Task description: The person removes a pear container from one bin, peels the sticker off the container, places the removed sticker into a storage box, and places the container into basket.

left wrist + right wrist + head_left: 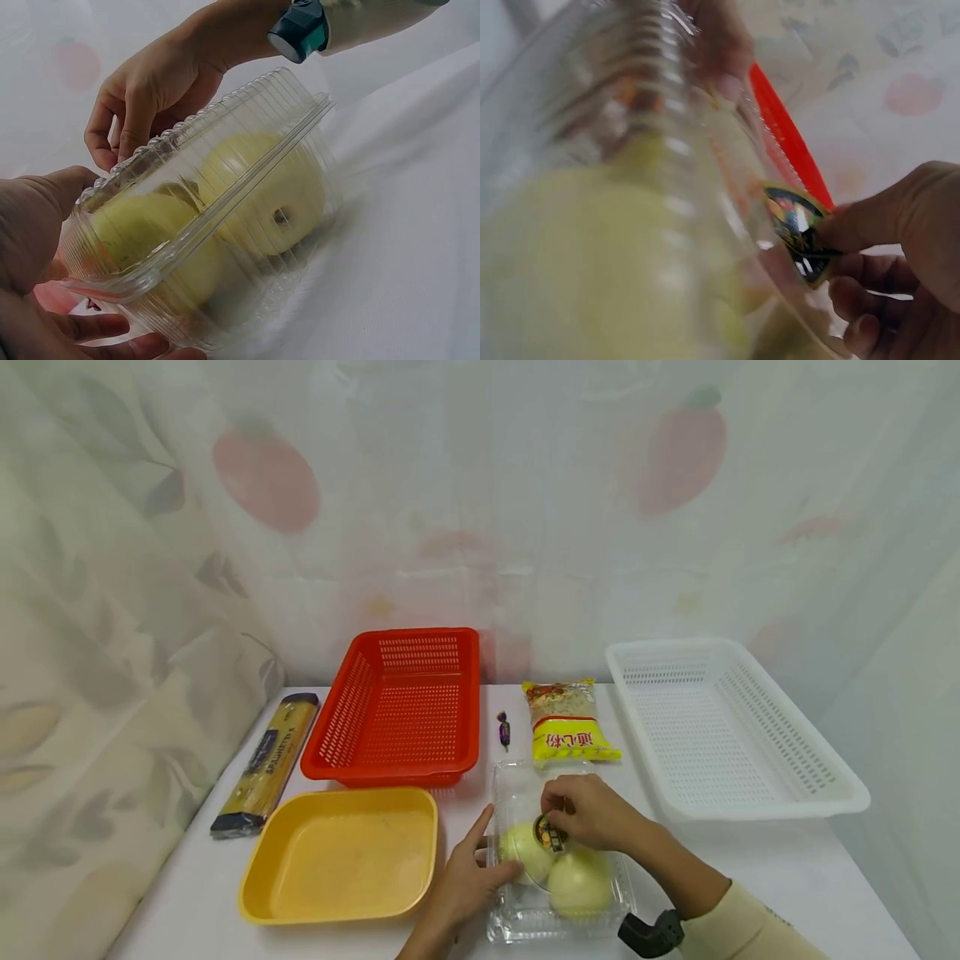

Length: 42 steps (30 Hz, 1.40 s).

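A clear plastic clamshell box (555, 860) lies on the white table and holds two pale yellow round fruits (577, 881). My left hand (465, 877) holds the box's left end, thumb on one side and fingers underneath, as the left wrist view shows (30, 240). My right hand (588, 814) rests on top of the lid and pinches it at a round dark sticker (550, 833). In the right wrist view the thumb (900, 225) presses on that sticker (799, 229). The lid (225, 165) looks slightly raised along one edge.
A red basket (401, 706) and a yellow tray (341, 852) stand to the left of the box. Further left lies a spaghetti pack (266, 764). A yellow pasta bag (568, 720) and a purple candy (503, 728) lie behind. On the right stands a white basket (727, 727).
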{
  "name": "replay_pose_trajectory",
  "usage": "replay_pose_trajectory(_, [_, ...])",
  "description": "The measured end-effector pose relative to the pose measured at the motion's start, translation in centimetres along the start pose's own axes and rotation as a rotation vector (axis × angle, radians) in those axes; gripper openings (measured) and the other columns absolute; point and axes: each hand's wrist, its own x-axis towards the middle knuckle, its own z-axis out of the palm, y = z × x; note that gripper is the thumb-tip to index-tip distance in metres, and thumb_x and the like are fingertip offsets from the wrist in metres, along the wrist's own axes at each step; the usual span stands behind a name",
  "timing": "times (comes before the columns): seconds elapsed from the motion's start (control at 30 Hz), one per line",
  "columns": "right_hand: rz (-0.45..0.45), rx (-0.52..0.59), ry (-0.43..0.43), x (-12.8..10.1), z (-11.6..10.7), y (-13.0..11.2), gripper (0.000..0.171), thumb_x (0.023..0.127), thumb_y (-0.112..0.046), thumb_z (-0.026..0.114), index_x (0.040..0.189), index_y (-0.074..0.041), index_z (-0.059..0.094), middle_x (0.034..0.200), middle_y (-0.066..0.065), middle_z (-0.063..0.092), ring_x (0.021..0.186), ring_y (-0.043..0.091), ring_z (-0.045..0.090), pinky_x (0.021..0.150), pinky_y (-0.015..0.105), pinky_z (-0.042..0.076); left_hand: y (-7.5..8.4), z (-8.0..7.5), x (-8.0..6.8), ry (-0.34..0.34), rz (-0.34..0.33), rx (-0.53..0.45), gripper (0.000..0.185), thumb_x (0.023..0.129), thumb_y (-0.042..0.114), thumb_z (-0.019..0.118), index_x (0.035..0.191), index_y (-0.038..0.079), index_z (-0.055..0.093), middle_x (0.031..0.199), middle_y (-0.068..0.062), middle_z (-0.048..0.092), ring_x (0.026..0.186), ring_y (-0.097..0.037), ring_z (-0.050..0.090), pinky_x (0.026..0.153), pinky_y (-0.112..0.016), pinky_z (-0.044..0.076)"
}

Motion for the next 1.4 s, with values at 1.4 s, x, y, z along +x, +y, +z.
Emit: replay_pose_trajectory(1.4, [0.509,0.882,0.447,-3.5,1.1,-1.8,0.02,0.086,-0.003,0.07,0.093,0.012,0.06,0.076,0.015,0.058,0.059,0.017,0.049,0.051,0.024,0.042,0.6,-0.2,-0.7,-0.013,0.021,-0.004,0.09,0.077,0.017,0.079,0.153,0.019,0.03,0.124,-0.018,0.051,0.092,-0.027,0.056,0.067,-0.04,0.052])
